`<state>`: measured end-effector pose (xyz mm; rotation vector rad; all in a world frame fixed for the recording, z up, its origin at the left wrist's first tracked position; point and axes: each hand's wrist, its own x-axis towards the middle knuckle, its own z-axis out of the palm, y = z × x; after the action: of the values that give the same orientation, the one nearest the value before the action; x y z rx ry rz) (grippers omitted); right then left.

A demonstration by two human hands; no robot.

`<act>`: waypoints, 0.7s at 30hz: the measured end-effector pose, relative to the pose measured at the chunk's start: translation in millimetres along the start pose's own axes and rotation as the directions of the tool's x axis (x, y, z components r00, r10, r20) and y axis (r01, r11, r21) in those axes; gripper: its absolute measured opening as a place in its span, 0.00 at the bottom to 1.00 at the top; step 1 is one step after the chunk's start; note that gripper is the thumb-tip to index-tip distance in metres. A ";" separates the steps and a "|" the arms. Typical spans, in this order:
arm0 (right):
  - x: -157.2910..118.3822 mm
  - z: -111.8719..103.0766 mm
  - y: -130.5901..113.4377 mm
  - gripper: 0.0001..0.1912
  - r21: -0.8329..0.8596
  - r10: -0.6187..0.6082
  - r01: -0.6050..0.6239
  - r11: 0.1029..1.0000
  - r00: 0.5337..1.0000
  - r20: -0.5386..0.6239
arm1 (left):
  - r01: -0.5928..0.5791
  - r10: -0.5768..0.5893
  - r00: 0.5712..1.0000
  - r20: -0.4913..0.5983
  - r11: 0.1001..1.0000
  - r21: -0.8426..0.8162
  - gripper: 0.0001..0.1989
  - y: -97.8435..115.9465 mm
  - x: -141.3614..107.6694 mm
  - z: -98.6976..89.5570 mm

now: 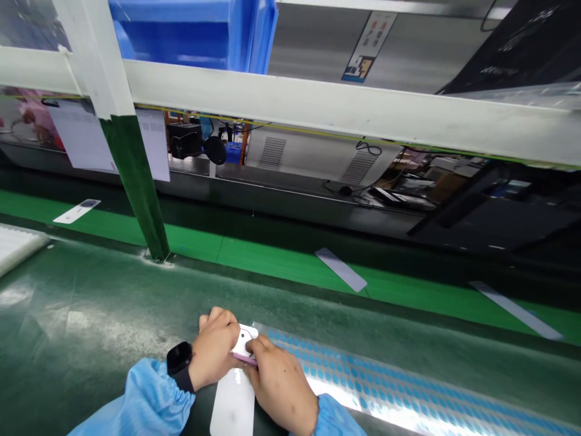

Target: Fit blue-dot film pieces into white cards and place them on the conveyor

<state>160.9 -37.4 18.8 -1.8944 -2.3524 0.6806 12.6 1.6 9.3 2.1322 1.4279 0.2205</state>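
Observation:
A small white panel with a pink edge and a dark dot [242, 335] lies between my two hands near the bottom middle. My left hand [216, 345], with a black watch [180, 358] at the wrist, is closed on its left side. From the right, my right hand [279, 381] grips the same panel, fingers bent over its face. A long white panel [233, 402] reaches toward me below it; whether the two are joined is hidden by my hands. Just right of them is a clear sheet with rows of blue round stickers [363, 375].
Beyond the green worktop [113, 303] runs a bright green belt [267, 263]. Several flat panels lie along it, including a white one [77, 211] and a greyish one [341, 269]. A green-and-white post [140, 188] rises at left. Blue bins [190, 39] sit above the white crossbar [318, 100].

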 end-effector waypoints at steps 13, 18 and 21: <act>39.9 -16.6 10.4 0.26 0.281 0.051 -0.039 0.959 0.998 -0.037 | 0.056 -0.063 0.984 -0.168 0.997 -0.046 0.16 -11.8 1.1 12.1; 100.0 -45.7 12.8 0.14 0.519 0.285 -0.189 0.834 0.952 -0.112 | 0.052 -0.151 0.834 -0.531 0.979 -0.198 0.21 -42.3 14.1 16.0; 146.7 -81.8 13.2 0.16 0.448 0.328 -0.194 0.873 0.913 -0.243 | 0.068 -0.204 0.772 -0.602 0.968 -0.242 0.21 -58.2 23.4 14.8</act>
<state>161.1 127.5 53.5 -1.9633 -1.6179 0.7585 -17.9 33.3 -37.8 1.8397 1.8127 1.0603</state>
